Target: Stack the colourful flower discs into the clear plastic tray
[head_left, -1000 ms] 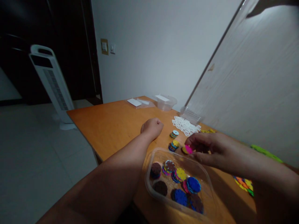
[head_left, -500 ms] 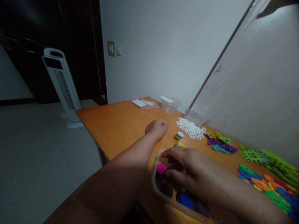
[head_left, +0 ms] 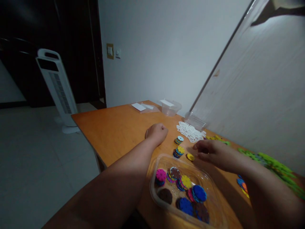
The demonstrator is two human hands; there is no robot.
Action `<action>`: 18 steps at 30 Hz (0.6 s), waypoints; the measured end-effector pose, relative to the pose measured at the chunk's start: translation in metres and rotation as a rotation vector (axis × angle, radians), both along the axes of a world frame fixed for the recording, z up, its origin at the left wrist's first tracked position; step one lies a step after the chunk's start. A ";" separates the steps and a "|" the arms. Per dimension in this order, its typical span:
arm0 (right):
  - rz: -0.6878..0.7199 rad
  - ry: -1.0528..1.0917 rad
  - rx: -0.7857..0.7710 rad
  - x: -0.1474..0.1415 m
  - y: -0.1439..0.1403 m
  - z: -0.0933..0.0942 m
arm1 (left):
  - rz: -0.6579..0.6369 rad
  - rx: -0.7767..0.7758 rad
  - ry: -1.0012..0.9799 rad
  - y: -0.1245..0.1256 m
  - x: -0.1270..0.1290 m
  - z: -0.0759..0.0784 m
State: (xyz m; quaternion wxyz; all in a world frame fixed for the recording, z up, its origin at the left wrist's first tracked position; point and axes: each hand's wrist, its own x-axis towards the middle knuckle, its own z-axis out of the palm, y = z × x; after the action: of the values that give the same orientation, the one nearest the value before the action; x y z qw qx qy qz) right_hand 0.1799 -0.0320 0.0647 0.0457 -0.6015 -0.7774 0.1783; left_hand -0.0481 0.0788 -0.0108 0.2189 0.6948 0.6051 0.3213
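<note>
Left hand (head_left: 156, 133) clenched in a fist on the wooden table (head_left: 114, 127); right hand (head_left: 212, 152) open, holding nothing, fingertips just beside a loose yellow disc (head_left: 190, 156). Clear plastic tub (head_left: 154, 178) — near edge cut off — holds stacked coloured discs, the pink-topped stack (head_left: 160, 176) at its left; dim light blurs the green pieces (head_left: 274, 162) — partly hidden by the right forearm

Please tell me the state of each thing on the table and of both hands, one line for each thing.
left hand: closed in a fist, resting on the table.
right hand: fingers half curled, beside the yellow disc; contact unclear.
clear tub: open, no lid, with stacks of coloured discs inside.
pink disc: on top of a stack in the tub.
two small disc stacks: upright on the table.
far container: upright, open.
</note>
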 end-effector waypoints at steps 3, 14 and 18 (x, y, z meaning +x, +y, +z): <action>0.005 -0.022 -0.067 0.000 0.004 -0.014 | -0.001 -0.004 0.006 0.001 0.001 -0.001; -0.028 -0.044 -0.086 0.000 0.008 -0.024 | -0.004 0.004 -0.007 0.005 0.001 -0.005; -0.011 -0.028 -0.080 0.003 0.006 -0.016 | -0.002 0.000 -0.017 0.002 0.001 -0.003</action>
State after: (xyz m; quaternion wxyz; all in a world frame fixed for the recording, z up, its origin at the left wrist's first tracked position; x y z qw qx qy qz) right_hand 0.1826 -0.0262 0.0491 0.0117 -0.6095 -0.7669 0.2007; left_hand -0.0474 0.0810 -0.0139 0.2244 0.6925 0.6027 0.3269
